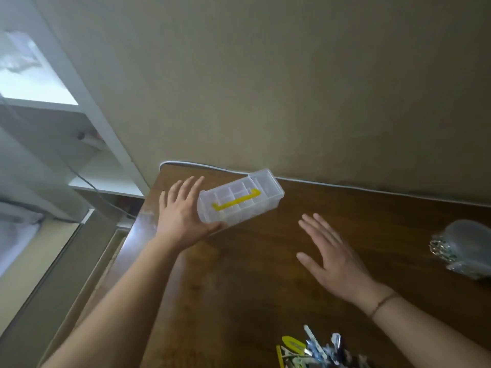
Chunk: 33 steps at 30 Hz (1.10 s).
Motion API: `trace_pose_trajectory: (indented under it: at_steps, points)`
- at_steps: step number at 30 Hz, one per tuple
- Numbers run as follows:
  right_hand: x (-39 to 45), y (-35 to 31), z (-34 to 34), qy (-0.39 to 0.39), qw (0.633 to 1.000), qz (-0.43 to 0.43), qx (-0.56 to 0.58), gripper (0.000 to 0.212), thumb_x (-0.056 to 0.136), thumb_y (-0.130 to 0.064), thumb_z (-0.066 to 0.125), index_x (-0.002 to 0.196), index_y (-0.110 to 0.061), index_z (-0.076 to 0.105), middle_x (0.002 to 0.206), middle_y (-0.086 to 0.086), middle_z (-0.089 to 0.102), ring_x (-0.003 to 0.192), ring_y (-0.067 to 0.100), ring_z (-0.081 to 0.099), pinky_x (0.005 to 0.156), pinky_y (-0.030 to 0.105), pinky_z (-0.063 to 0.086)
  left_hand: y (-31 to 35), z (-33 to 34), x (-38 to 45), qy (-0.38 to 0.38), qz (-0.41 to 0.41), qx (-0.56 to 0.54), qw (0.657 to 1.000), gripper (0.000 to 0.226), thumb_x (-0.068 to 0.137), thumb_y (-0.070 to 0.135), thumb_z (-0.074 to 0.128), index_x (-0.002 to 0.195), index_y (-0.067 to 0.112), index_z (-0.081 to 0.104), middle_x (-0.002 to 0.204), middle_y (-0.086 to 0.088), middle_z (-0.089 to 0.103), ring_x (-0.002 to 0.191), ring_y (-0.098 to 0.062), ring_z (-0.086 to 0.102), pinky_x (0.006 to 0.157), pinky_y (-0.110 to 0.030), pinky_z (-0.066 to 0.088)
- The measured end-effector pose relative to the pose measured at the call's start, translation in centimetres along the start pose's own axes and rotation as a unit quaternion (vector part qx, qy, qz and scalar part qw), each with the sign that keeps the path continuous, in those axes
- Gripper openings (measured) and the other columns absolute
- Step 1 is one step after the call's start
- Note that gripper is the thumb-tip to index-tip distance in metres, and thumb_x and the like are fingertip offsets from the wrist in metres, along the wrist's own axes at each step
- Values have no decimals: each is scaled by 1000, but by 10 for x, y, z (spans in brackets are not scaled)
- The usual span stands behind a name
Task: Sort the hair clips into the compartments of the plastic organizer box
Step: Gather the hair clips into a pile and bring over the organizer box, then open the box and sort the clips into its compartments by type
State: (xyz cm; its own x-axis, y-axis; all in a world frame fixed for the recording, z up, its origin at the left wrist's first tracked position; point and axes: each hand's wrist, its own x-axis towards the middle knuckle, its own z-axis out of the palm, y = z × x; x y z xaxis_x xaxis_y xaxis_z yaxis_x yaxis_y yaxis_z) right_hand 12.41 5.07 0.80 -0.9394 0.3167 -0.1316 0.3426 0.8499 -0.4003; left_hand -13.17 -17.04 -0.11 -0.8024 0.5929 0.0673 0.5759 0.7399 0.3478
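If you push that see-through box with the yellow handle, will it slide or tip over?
The organizer box would probably slide: it lies low and flat on the smooth table. It looks light, thin clear plastic, seemingly empty, and likely stiff.

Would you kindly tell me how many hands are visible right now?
2: the left hand touches the organizer box at its near-left end; the right hand is open above the table.

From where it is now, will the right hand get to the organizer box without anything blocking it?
Probably yes. The right hand hovers open over bare table, and nothing lies between it and the organizer box. The left hand already rests on the box's near-left end, leaving the right end free.
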Motion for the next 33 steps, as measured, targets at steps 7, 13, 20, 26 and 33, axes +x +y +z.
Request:
trace_pose_trajectory:
  at_steps: [7,13,20,26,33]
  points:
    - [71,-28,-8,23,976,160,147,73,92,-38,61,152,-23,24,158,-2,28,146,18,25,118,37,26,-21,9,12,-116,20,4,993,117,56,65,78,152,20,28,149,-3,41,133,-28,46,109,-41,37]
    - [34,-26,9,88,910,296,275,52,90,-32,67,133,-21,40,114,0,67,96,15,62,65,23,45,8,30,-28,-116,113,-109,981,112,53,51,84,147,12,37,137,-4,46,122,-28,51,105,-32,41]
    - [-59,13,19,195,738,407,501,56,89,-18,67,136,-29,37,105,10,70,90,24,72,76,41,57,88,53,-64,-190,186,-135,955,111,62,52,81,151,22,22,143,1,33,129,-22,39,110,-35,39]
    - [-121,44,10,242,635,434,591,59,92,-14,62,141,-31,33,110,19,64,87,31,67,71,40,53,141,74,-101,-218,197,-206,934,108,70,50,81,151,37,11,149,15,10,130,-21,42,100,-26,45]
    - [-141,56,19,277,600,420,622,57,93,-10,61,139,-27,33,97,20,62,75,26,62,66,36,52,151,85,-124,-199,166,-273,926,114,70,50,82,155,33,9,152,6,24,132,-10,36,106,-27,37]
